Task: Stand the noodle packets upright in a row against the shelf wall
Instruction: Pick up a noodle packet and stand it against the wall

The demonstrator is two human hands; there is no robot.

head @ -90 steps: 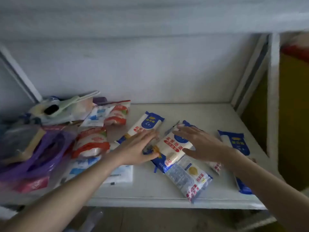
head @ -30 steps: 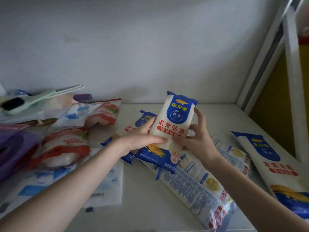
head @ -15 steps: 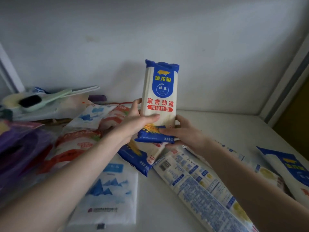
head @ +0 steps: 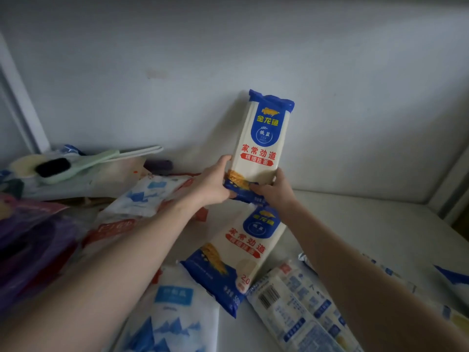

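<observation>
A blue-and-white noodle packet (head: 265,138) stands upright close to the white back wall (head: 228,59), its top leaning slightly left. My left hand (head: 213,185) grips its lower left edge and my right hand (head: 271,191) grips its lower right corner. A second noodle packet (head: 238,252) of the same kind lies flat on the shelf below my hands. Another noodle packet (head: 299,306) lies flat with its printed back up at lower right. A further blue-and-white packet (head: 454,278) shows at the right edge.
White-and-blue bags (head: 167,318) and red-and-white bags (head: 114,227) lie at lower left and left. A purple bag (head: 30,240) and a green-handled brush (head: 76,163) pile up at far left. Bare white shelf surface (head: 368,224) stretches right, toward the shelf frame (head: 454,189).
Both hands lifted the noodle packet off the pile, turned it upright and carried it back toward the wall. The view has shifted closer to the shelf.
</observation>
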